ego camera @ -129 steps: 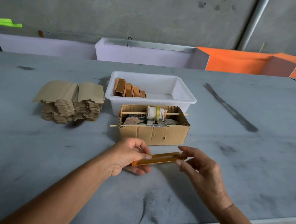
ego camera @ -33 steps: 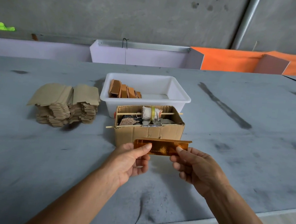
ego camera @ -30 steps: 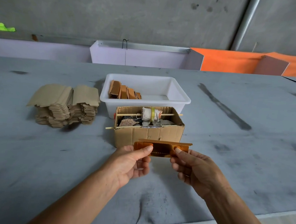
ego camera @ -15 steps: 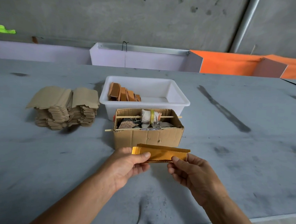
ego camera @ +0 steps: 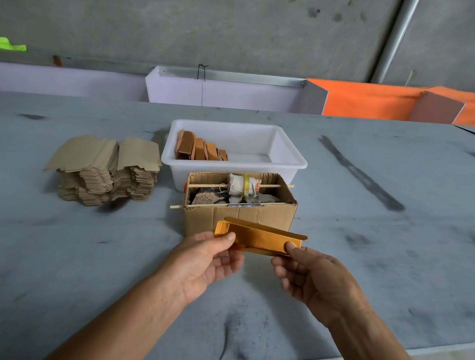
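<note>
A long, narrow gold cardboard piece with folded flaps is held above the grey table, just in front of a brown carton. My left hand pinches its left end with the thumb on top. At the right end my right hand pinches it the same way, thumb on the gold face. The piece tilts slightly down to the right.
The open brown carton holds a cloth roll on a thin stick and scraps. Behind it a white plastic tub contains several folded orange-brown pieces. A stack of flat tan cardboard blanks lies at left. The table's near edge runs bottom right.
The piece went from a flat strip near the table to being raised and turned, its gold face now towards me with flaps folded. Both hands kept hold of its ends.
</note>
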The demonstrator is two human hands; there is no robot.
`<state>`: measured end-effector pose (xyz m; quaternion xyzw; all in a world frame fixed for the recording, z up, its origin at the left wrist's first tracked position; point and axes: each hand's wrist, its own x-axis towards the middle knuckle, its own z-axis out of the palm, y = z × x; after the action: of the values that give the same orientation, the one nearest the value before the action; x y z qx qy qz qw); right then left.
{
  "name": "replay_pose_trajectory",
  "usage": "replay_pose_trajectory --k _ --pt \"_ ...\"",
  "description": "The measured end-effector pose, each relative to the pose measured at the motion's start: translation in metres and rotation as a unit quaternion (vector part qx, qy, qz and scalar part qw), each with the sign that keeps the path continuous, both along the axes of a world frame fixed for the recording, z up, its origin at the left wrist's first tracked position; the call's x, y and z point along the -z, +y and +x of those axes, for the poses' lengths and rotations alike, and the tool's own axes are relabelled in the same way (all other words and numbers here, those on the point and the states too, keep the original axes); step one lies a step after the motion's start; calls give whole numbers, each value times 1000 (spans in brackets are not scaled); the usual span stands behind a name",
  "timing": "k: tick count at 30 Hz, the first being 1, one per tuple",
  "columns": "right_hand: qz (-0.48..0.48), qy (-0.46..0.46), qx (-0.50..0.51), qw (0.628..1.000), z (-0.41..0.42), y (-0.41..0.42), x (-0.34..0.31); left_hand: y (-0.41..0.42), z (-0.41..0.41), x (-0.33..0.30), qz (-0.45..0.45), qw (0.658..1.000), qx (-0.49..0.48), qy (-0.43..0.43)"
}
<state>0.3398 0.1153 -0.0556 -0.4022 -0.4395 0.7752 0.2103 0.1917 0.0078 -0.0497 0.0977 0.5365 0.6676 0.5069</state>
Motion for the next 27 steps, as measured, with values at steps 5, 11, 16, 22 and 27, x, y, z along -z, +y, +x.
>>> replay_pose_trajectory --k 5,11,16,22,27 --pt "-20 -16 5 1000 0 3 -4 -2 -2 -3 -44 998 12 50" --pt "12 -20 4 1000 1 4 -5 -1 -2 -2 -67 996 7 65" --pt "15 -19 3 1000 2 5 -3 -1 -2 -1 -67 996 8 62" --pt "30 -16 15 999 3 5 -1 -1 -2 2 -58 995 13 79" --pt "71 -17 26 997 4 1 1 2 2 11 -51 992 -28 116"
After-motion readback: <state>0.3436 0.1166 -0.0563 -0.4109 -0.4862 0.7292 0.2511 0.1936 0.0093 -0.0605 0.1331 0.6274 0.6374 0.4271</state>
